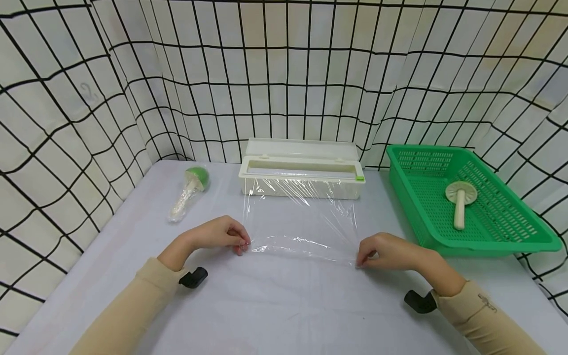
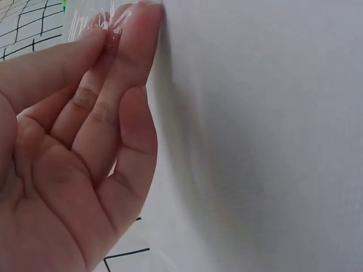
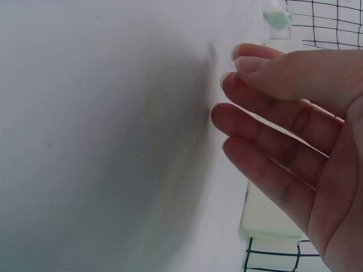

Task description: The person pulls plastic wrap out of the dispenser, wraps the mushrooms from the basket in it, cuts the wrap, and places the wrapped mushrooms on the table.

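A sheet of clear plastic wrap (image 1: 301, 222) stretches toward me from a white wrap dispenser (image 1: 301, 188), whose lid is raised at the back. My left hand (image 1: 224, 235) pinches the sheet's near left corner between thumb and fingers; in the left wrist view, shiny film (image 2: 85, 22) shows at those fingertips. At the near right corner, my right hand (image 1: 390, 251) pinches the film with thumb and forefinger, the other fingers loosely bent in the right wrist view. The sheet spans the gap between both hands, low over the white table, with creases running along it.
A mushroom-shaped item with a green cap (image 1: 197, 177), its stem wrapped in film, lies at the back left. On the right stands a green basket (image 1: 426, 217) holding a pale mushroom-shaped item (image 1: 460, 197). Black wire grid panels (image 1: 288, 93) close off the back and sides.
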`<state>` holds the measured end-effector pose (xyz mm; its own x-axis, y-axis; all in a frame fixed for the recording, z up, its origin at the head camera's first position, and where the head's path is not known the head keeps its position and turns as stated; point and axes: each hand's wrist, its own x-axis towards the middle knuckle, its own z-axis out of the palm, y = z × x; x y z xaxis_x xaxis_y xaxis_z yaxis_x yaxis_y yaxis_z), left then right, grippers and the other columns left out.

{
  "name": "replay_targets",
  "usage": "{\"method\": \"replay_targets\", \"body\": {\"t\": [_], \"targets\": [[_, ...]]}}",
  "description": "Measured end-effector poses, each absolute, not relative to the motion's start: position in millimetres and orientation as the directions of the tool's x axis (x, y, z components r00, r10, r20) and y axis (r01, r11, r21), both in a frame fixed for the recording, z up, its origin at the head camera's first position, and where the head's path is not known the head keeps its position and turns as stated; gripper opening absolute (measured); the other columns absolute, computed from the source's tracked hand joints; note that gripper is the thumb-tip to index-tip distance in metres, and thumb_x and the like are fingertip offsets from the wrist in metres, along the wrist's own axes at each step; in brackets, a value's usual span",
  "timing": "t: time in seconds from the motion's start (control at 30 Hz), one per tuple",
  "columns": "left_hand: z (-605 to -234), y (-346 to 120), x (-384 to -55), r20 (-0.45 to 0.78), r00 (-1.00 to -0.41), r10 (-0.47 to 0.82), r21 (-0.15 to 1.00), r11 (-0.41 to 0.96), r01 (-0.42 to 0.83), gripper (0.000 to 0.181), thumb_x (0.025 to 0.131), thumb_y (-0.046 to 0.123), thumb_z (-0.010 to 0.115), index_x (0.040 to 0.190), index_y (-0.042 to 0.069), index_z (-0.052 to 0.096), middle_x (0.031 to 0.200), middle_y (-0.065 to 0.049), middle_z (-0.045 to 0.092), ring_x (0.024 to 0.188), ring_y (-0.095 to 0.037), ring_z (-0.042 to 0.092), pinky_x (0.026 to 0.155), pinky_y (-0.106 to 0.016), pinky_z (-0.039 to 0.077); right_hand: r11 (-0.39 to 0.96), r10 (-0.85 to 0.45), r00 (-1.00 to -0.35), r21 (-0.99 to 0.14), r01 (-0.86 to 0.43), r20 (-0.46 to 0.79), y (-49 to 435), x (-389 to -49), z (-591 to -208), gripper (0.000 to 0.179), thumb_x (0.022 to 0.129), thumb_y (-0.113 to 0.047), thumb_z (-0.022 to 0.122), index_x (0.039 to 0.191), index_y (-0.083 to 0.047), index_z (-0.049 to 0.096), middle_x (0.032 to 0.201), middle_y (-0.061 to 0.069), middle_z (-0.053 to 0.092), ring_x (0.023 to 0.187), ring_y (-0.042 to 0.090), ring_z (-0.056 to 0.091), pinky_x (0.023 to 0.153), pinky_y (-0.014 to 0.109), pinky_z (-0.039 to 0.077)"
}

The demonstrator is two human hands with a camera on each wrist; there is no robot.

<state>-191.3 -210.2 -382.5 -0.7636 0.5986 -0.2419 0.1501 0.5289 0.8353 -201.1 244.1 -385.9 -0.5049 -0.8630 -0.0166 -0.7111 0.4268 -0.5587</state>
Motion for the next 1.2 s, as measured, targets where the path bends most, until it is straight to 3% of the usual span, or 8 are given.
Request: {"method": "replay_targets", "body": {"t": [0.33,0.5,0.67,0.9,1.2], "targets": [[-389.1,-209.6,-198.5,-0.342,-0.767,0.543,0.869,0.493,-0.037,0.016,0.098,-0.004,0.058,0.107,-0.012,0.069,0.09,-0.008,0.073,0.076,-0.013,0.068,0.072,-0.024,0.055,0.478,-0.822,-0.568,-0.574,-0.665,-0.025,248.4,-204.0,-379.6,0.021,0.092,0.006,0.067,0.104,-0.007,0.077,0.103,-0.003,0.071,0.088,0.007,0.065,0.078,0.028,0.059],[-390.1,-209.5,-199.5,-0.357,-0.766,0.534,0.867,0.495,-0.06,0.017,0.097,-0.005,0.058,0.108,-0.012,0.069,0.088,-0.007,0.072,0.075,-0.013,0.068,0.072,-0.024,0.055,0.445,-0.794,-0.595,-0.55,-0.707,0.122,255.3,-203.6,-363.4,0.024,0.091,0.008,0.069,0.111,-0.005,0.074,0.106,0.005,0.072,0.09,0.011,0.066,0.08,0.03,0.059],[-390.9,-209.5,-200.3,-0.366,-0.77,0.523,0.858,0.511,-0.061,0.016,0.097,-0.004,0.059,0.107,-0.01,0.07,0.087,-0.006,0.072,0.075,-0.013,0.068,0.071,-0.023,0.055,0.399,-0.746,-0.588,-0.497,-0.77,0.313,263.9,-204.9,-347.9,0.031,0.088,0.011,0.072,0.113,-0.007,0.075,0.106,-0.001,0.073,0.087,0.009,0.067,0.078,0.028,0.059],[-392.5,-209.1,-200.5,-0.368,-0.768,0.525,0.856,0.513,-0.059,0.015,0.098,-0.003,0.059,0.106,-0.01,0.07,0.087,-0.006,0.072,0.075,-0.013,0.068,0.069,-0.022,0.053,0.508,-0.613,-0.674,-0.449,-0.735,0.412,282.4,-204.8,-339.9,0.03,0.088,0.011,0.073,0.113,-0.005,0.075,0.107,0.002,0.075,0.09,0.01,0.068,0.078,0.018,0.055],[-390.7,-207.8,-199.3,-0.37,-0.778,0.507,0.841,0.54,-0.048,0.015,0.098,-0.002,0.059,0.106,-0.007,0.071,0.087,-0.005,0.072,0.075,-0.012,0.069,0.064,-0.021,0.047,0.62,-0.41,-0.804,-0.515,-0.592,0.431,323.3,-208.3,-336.8,0.025,0.097,0.003,0.067,0.121,-0.001,0.072,0.11,0.009,0.075,0.096,-0.011,0.061,0.079,0.008,0.048]]}}
